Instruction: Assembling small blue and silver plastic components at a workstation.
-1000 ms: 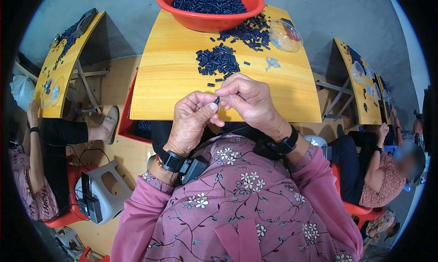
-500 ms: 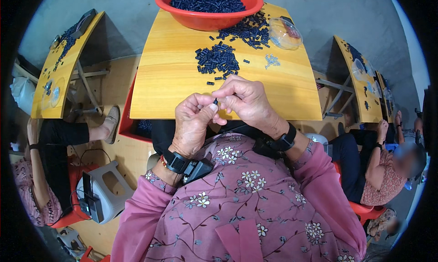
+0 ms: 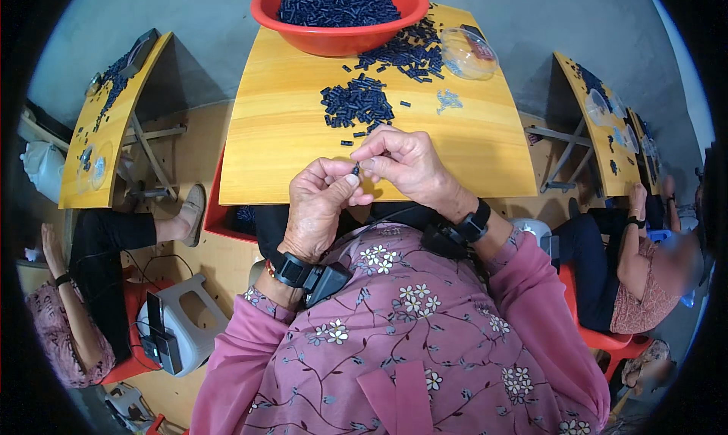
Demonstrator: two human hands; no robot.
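Observation:
Over the front edge of the yellow table (image 3: 280, 151), both hands meet. The thumb and fingers of my left hand (image 3: 315, 208) pinch a small black cylindrical plastic piece (image 3: 356, 169) upright. My right hand (image 3: 415, 166) is closed in a pinch at the top of that piece; whatever its fingertips hold there is too small to make out. Just beyond the hands lies a pile of similar black pieces (image 3: 356, 103), with a few loose ones beside it. To its right is a little cluster of clear, pale small parts (image 3: 449, 101).
A red basin (image 3: 341, 42) heaped with black pieces stands at the table's far edge. More black pieces (image 3: 409, 56) spill beside it, next to a clear plastic bowl (image 3: 469, 60). A red container (image 3: 220, 215) sits below the table's left side. People sit at tables on both sides.
My hands stay together in nearly the same pinch on the black piece. The whole view has shifted slightly. The hand of the person on the left has changed its pose.

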